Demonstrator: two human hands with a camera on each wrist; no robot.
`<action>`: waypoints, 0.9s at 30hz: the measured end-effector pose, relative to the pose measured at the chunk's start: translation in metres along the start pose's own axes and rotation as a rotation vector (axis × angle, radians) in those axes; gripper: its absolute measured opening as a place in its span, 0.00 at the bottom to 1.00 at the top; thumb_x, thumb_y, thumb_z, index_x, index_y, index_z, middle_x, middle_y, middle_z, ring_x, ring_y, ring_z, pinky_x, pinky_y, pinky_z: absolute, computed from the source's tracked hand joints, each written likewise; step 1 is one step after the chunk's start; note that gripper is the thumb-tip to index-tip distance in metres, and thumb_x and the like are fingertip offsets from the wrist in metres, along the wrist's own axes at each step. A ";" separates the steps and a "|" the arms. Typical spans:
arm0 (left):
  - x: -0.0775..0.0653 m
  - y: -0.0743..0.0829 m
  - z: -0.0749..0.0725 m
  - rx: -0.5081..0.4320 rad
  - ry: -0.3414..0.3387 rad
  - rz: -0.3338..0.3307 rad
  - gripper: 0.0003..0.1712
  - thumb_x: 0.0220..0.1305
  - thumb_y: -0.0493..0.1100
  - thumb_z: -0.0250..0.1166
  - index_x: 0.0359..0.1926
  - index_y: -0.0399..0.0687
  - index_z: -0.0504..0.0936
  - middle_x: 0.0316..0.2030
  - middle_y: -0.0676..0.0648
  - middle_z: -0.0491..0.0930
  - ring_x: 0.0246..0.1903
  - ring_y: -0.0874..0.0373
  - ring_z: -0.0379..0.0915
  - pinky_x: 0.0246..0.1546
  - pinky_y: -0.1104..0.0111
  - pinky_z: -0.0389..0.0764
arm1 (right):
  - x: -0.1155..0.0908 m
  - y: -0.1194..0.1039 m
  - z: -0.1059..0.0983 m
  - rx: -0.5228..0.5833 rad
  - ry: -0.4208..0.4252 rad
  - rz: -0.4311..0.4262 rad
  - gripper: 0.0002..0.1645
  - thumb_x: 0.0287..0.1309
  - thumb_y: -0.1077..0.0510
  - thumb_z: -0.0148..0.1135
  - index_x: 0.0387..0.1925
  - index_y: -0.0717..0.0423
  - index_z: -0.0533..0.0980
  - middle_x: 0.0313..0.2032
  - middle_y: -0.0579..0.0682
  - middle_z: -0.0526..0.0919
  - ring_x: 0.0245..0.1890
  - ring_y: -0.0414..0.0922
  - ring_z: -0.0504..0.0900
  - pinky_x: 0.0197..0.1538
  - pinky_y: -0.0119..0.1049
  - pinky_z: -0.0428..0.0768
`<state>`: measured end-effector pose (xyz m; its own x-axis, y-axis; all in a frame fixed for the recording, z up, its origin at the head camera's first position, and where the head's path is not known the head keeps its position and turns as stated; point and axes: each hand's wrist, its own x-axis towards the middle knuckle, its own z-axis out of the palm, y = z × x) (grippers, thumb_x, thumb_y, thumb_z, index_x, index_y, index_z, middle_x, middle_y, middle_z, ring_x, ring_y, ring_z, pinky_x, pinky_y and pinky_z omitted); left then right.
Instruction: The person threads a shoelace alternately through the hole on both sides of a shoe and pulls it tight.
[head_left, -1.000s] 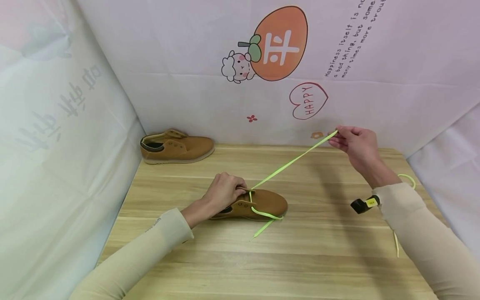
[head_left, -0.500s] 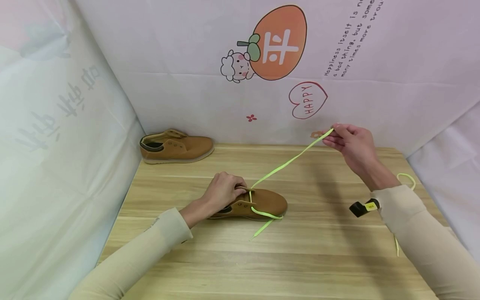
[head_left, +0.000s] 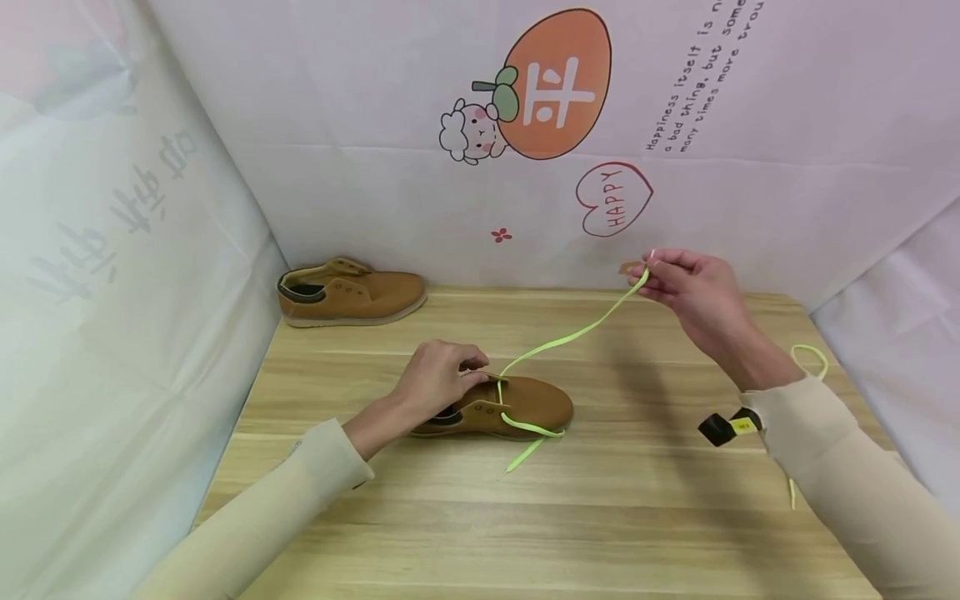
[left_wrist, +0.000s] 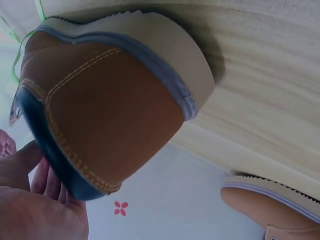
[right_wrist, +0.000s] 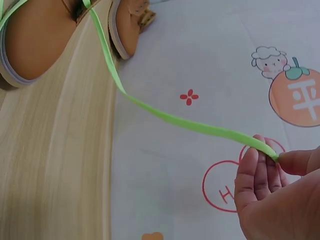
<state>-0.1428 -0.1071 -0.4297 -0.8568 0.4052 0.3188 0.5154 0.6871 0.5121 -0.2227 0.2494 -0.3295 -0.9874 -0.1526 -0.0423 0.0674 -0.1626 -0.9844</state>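
Observation:
A brown leather shoe (head_left: 536,404) lies on the table, toe to the right, with a lime-green shoelace (head_left: 558,342) threaded through its front eyelets. My left hand (head_left: 438,379) is at the shoe's far eyelet flap, thumb and curled index fingertip right at its edge. In the left wrist view the shoe's heel (left_wrist: 110,95) hides part of the fingers. My right hand (head_left: 697,292) is raised to the right, pinching one end of the lace between thumb and fingers. From there the lace sags down to the shoe. Its other end (head_left: 523,457) lies in front of the toe.
A matching brown shoe without lace (head_left: 352,296) stands at the back left of the wooden table (head_left: 480,533). Another green lace (head_left: 812,350) lies at the right edge, partly behind the right sleeve. Printed white cloth (head_left: 360,167) encloses the table's back and sides.
My right hand has moved left and a little closer to the shoe, so the taut lace now hangs slack. My left hand has shifted slightly left at the flap.

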 end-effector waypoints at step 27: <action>-0.037 0.013 0.002 -0.093 -0.061 -0.022 0.06 0.66 0.43 0.76 0.32 0.48 0.93 0.22 0.58 0.85 0.15 0.76 0.60 0.18 0.77 0.66 | -0.034 0.001 0.043 -0.172 -0.163 0.000 0.07 0.65 0.67 0.72 0.43 0.66 0.88 0.37 0.55 0.92 0.37 0.46 0.92 0.47 0.41 0.88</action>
<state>-0.1043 -0.1117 -0.4359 -0.8659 0.4280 0.2590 0.4925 0.6383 0.5916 -0.1825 0.2128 -0.3219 -0.9502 -0.3105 -0.0277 0.0280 0.0034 -0.9996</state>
